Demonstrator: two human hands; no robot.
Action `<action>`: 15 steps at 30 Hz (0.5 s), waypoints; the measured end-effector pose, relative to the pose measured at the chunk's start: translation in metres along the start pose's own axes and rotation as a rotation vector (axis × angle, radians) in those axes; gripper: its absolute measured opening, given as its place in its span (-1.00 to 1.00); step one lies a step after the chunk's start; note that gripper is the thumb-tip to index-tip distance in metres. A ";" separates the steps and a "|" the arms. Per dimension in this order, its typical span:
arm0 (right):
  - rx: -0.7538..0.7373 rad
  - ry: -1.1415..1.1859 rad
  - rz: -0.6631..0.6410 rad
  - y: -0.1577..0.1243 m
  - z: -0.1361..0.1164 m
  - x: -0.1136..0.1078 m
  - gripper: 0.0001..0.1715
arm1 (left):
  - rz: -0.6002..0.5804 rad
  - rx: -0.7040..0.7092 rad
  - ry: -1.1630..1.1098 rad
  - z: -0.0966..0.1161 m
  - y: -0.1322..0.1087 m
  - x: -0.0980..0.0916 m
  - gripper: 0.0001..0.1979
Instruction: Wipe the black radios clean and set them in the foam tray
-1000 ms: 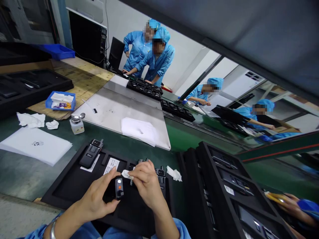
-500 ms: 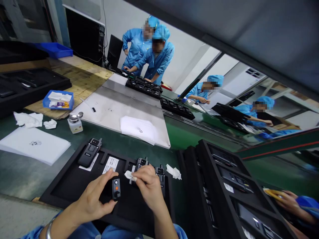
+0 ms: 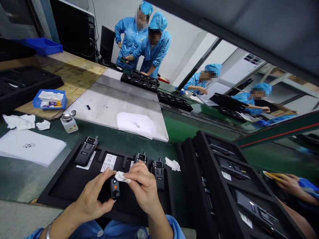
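Black boxy device [image 3: 115,192], orange dot [image 3: 115,187], pale dot [image 3: 115,182], gripped in left hand [image 3: 92,196], white tissue [image 3: 120,176] pinched in right hand [image 3: 142,185]

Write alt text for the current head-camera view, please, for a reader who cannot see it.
A person's bare left hand holds a small black device with an orange button over a black rectangular tray, while the bare right hand pinches a crumpled white tissue close to the device.
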State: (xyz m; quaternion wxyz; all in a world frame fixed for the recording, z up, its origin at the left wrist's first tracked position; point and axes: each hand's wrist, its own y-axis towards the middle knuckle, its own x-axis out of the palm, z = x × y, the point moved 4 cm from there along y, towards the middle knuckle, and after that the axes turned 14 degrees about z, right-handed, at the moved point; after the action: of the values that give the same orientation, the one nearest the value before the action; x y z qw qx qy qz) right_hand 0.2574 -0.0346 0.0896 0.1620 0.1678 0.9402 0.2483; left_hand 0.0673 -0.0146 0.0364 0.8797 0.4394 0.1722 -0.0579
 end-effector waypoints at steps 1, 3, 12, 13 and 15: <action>-0.003 -0.006 -0.032 0.003 -0.004 0.005 -0.74 | 0.006 0.007 0.014 0.001 0.000 0.000 -0.11; -0.002 -0.033 -0.098 0.007 -0.009 0.012 -0.72 | 0.012 0.011 0.034 0.002 0.001 -0.001 -0.12; -0.040 -0.100 -0.348 0.005 -0.022 0.014 -0.70 | -0.017 -0.004 0.009 0.005 0.002 -0.005 -0.13; -0.033 -0.104 -0.358 0.004 -0.022 0.013 -0.70 | -0.020 -0.004 0.009 0.005 0.002 -0.005 -0.14; -0.009 -0.103 -0.374 0.003 -0.022 0.010 -0.70 | -0.025 0.023 0.003 0.007 0.003 -0.004 -0.14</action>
State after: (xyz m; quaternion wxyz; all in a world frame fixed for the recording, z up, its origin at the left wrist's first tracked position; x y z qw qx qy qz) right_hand 0.2406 -0.0372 0.1075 0.2539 0.0021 0.9443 0.2094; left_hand 0.0665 -0.0183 0.0439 0.8736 0.4474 0.1783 -0.0703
